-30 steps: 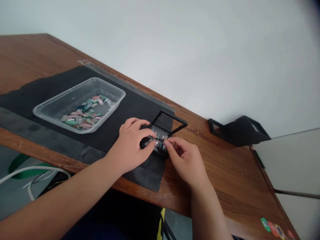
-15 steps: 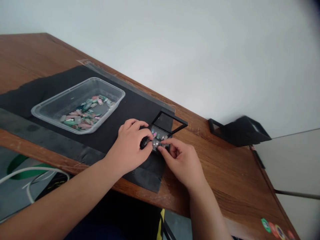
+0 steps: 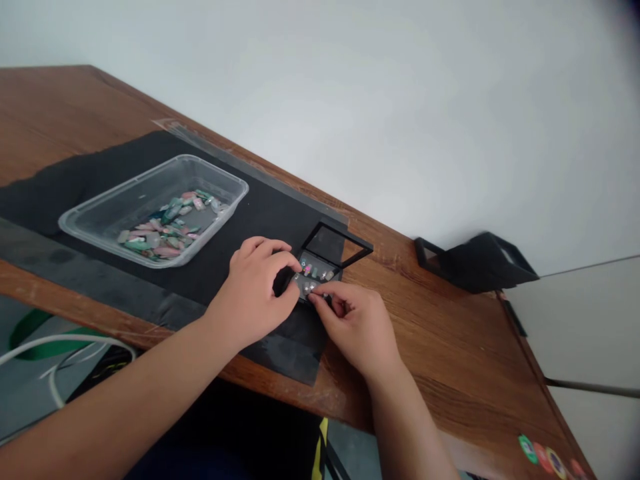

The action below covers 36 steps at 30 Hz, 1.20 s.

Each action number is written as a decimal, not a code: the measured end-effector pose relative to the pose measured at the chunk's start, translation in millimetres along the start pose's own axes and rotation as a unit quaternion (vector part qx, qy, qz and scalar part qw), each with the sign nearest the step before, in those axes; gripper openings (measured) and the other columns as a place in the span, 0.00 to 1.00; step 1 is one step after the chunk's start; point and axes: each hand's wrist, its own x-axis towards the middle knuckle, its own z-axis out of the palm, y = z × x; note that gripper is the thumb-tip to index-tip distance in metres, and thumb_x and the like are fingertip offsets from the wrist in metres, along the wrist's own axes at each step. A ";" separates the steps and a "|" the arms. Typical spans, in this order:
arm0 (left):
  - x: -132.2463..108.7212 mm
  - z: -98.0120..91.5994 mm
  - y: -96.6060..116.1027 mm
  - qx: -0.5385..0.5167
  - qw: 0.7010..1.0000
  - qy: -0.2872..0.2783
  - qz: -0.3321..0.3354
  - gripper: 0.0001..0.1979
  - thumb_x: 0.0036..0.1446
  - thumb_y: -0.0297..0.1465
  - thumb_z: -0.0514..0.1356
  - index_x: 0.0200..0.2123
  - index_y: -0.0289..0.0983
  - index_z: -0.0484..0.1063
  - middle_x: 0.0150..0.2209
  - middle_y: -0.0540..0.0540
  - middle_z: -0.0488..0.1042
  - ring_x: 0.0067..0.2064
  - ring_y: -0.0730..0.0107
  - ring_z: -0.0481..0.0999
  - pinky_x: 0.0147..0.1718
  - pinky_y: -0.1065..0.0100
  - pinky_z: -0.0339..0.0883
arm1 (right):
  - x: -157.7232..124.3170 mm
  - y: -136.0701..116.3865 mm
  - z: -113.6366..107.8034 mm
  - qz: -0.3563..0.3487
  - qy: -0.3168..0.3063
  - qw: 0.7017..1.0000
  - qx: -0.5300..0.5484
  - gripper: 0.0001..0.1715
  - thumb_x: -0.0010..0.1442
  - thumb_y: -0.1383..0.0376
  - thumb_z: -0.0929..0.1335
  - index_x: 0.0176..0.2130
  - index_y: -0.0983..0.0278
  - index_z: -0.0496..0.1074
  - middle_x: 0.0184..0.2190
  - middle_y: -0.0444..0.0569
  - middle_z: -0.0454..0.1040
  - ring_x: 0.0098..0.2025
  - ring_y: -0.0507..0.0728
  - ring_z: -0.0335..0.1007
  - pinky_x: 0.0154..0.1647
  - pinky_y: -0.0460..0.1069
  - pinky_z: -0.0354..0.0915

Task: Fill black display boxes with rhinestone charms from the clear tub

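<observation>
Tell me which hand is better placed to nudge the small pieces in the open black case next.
Probably the right hand: its thumb and forefinger are close together at the small pieces. The left hand is at the black case's left side, thumb and forefinger apart.

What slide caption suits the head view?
Left hand and right hand at an open black case, clear tub at left.

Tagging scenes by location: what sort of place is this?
Likely a small-parts or craft workstation: a wooden table, a clear tub of small coloured pieces, and an open black case.
</observation>
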 end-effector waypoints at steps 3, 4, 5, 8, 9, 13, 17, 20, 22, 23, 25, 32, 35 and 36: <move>0.3 0.4 -1.0 0.004 1.000 -0.007 -0.001 0.09 0.56 0.30 0.59 0.39 0.40 0.77 0.52 0.43 0.76 0.58 0.48 0.66 0.57 0.43 0.62 | -0.5 0.7 1.7 -0.023 -0.009 1.000 0.008 0.09 0.62 0.66 0.71 0.40 0.56 0.83 0.23 0.41 0.75 0.25 0.51 0.67 0.29 0.46 0.58; 0.4 0.4 -1.3 0.005 1.000 -0.008 -0.001 0.08 0.56 0.31 0.59 0.39 0.40 0.77 0.51 0.43 0.76 0.58 0.49 0.66 0.57 0.43 0.62 | -0.7 1.1 2.1 -0.032 -0.013 0.999 0.015 0.10 0.62 0.66 0.71 0.41 0.55 0.83 0.25 0.41 0.77 0.26 0.51 0.69 0.30 0.46 0.59; 0.6 0.5 -1.6 0.006 1.000 -0.010 -0.002 0.08 0.57 0.31 0.59 0.39 0.40 0.77 0.51 0.43 0.76 0.57 0.49 0.66 0.57 0.43 0.62 | -0.9 1.5 2.4 -0.041 -0.015 0.999 0.021 0.11 0.63 0.67 0.71 0.42 0.55 0.83 0.27 0.41 0.78 0.28 0.52 0.71 0.32 0.46 0.61; 1.0 1.0 -2.4 0.008 1.000 -0.011 -0.004 0.08 0.57 0.31 0.59 0.40 0.40 0.77 0.50 0.44 0.76 0.57 0.51 0.67 0.58 0.44 0.61 | -1.2 2.4 3.1 -0.058 -0.016 0.998 0.029 0.13 0.63 0.68 0.70 0.44 0.53 0.82 0.30 0.41 0.80 0.31 0.53 0.73 0.34 0.47 0.63; 0.9 1.2 -2.5 0.009 1.000 -0.012 -0.005 0.09 0.57 0.31 0.60 0.40 0.40 0.76 0.50 0.44 0.77 0.57 0.51 0.68 0.58 0.44 0.61 | -1.3 2.6 3.3 -0.060 -0.015 0.998 0.027 0.14 0.64 0.68 0.70 0.45 0.53 0.82 0.30 0.41 0.80 0.31 0.53 0.74 0.34 0.47 0.63; -0.3 1.6 -2.6 0.008 1.000 -0.017 -0.001 0.09 0.56 0.32 0.60 0.41 0.40 0.76 0.50 0.43 0.76 0.57 0.51 0.68 0.59 0.44 0.61 | -1.2 3.4 3.8 -0.070 -0.009 0.997 0.020 0.14 0.64 0.69 0.70 0.45 0.53 0.82 0.29 0.42 0.80 0.31 0.53 0.74 0.33 0.47 0.64; -1.4 0.6 -2.2 0.013 1.000 -0.026 -0.002 0.11 0.55 0.33 0.60 0.43 0.40 0.75 0.52 0.43 0.75 0.59 0.50 0.67 0.58 0.43 0.60 | -1.0 3.5 4.0 -0.084 -0.015 0.996 0.035 0.14 0.65 0.69 0.68 0.44 0.54 0.82 0.35 0.43 0.82 0.36 0.53 0.78 0.35 0.47 0.67; -1.3 -0.7 -2.1 0.014 0.999 -0.038 -0.001 0.13 0.54 0.33 0.60 0.44 0.40 0.74 0.53 0.43 0.75 0.59 0.49 0.66 0.58 0.42 0.60 | -0.6 3.5 3.6 -0.091 -0.030 0.994 0.046 0.18 0.65 0.72 0.67 0.46 0.54 0.81 0.40 0.43 0.83 0.40 0.54 0.80 0.40 0.47 0.69; -1.3 -1.4 -2.3 0.012 0.999 -0.043 0.001 0.13 0.54 0.33 0.60 0.44 0.40 0.74 0.53 0.43 0.74 0.59 0.49 0.66 0.58 0.42 0.59 | -0.8 3.7 3.3 -0.093 -0.036 0.994 0.050 0.20 0.64 0.74 0.66 0.47 0.54 0.81 0.42 0.43 0.83 0.42 0.54 0.80 0.43 0.48 0.70; -1.4 -1.7 -2.4 0.012 0.999 -0.045 0.002 0.13 0.54 0.33 0.60 0.44 0.40 0.74 0.53 0.43 0.74 0.60 0.49 0.66 0.58 0.42 0.59 | -1.0 3.7 3.2 -0.092 -0.039 0.994 0.049 0.21 0.64 0.74 0.65 0.47 0.54 0.81 0.42 0.43 0.83 0.43 0.54 0.80 0.44 0.48 0.71; -1.7 -2.1 -2.6 0.011 0.999 -0.048 0.003 0.13 0.55 0.33 0.59 0.44 0.40 0.74 0.53 0.43 0.74 0.60 0.49 0.65 0.58 0.43 0.59 | -1.8 3.5 3.3 -0.088 -0.039 0.994 0.043 0.21 0.63 0.74 0.66 0.48 0.55 0.81 0.43 0.43 0.83 0.43 0.55 0.80 0.44 0.49 0.71; -1.0 -2.7 -1.8 0.005 0.999 -0.053 0.001 0.14 0.54 0.33 0.59 0.44 0.41 0.74 0.53 0.43 0.75 0.60 0.49 0.66 0.59 0.43 0.59 | -2.2 0.4 4.9 -0.083 -0.032 0.996 0.017 0.19 0.65 0.71 0.66 0.49 0.54 0.81 0.40 0.44 0.83 0.39 0.55 0.80 0.39 0.49 0.72; -0.5 -3.0 -1.7 0.005 0.999 -0.054 -0.004 0.13 0.55 0.33 0.59 0.44 0.41 0.74 0.53 0.43 0.75 0.59 0.49 0.66 0.59 0.43 0.59 | -1.9 0.1 5.0 -0.085 -0.030 0.996 0.007 0.20 0.65 0.71 0.66 0.50 0.53 0.80 0.40 0.43 0.83 0.39 0.55 0.80 0.40 0.49 0.72; -0.6 -3.1 -1.7 0.005 0.999 -0.054 -0.004 0.13 0.55 0.34 0.59 0.44 0.41 0.74 0.53 0.43 0.75 0.59 0.49 0.66 0.58 0.43 0.59 | -2.0 0.1 4.9 -0.084 -0.030 0.996 0.004 0.20 0.65 0.70 0.66 0.50 0.53 0.80 0.41 0.43 0.83 0.39 0.55 0.79 0.40 0.49 0.72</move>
